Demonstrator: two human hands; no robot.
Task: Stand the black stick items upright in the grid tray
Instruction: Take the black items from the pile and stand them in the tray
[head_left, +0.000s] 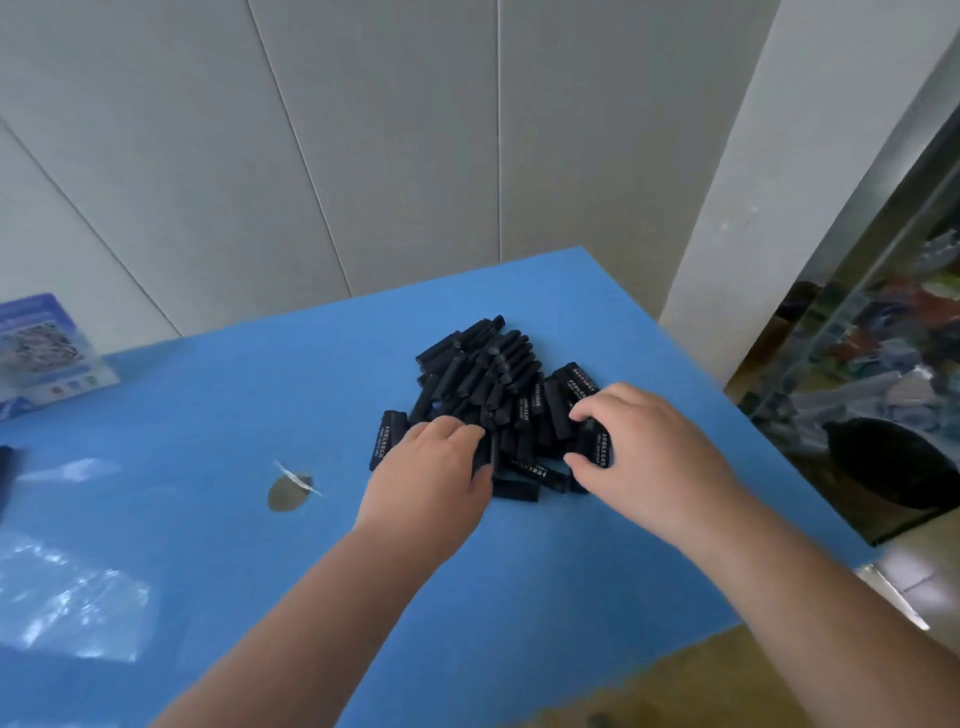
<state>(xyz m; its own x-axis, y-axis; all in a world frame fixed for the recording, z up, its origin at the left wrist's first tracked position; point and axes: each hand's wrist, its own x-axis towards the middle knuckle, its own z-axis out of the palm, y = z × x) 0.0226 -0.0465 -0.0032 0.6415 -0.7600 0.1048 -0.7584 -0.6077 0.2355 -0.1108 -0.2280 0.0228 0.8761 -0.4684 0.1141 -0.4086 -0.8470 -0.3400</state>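
A heap of several black stick items (483, 374) with white lettering lies on the blue table (260, 405), right of centre. My left hand (431, 473) lies on the heap's near left side, its fingers and thumb curled round one black stick (492, 451). My right hand (649, 457) is on the near right side, with a black stick (597, 441) pinched between its thumb and curled fingers. No grid tray is recognisable. A dark object (5, 467) is cut off at the left edge, and I cannot tell what it is.
A clear plastic bag (67, 597) lies at the near left. A small grey disc (288, 493) sits left of my left hand. A blue printed box (41, 353) stands at the far left. The table's edge runs close on the right, beside a glass cabinet (857, 364).
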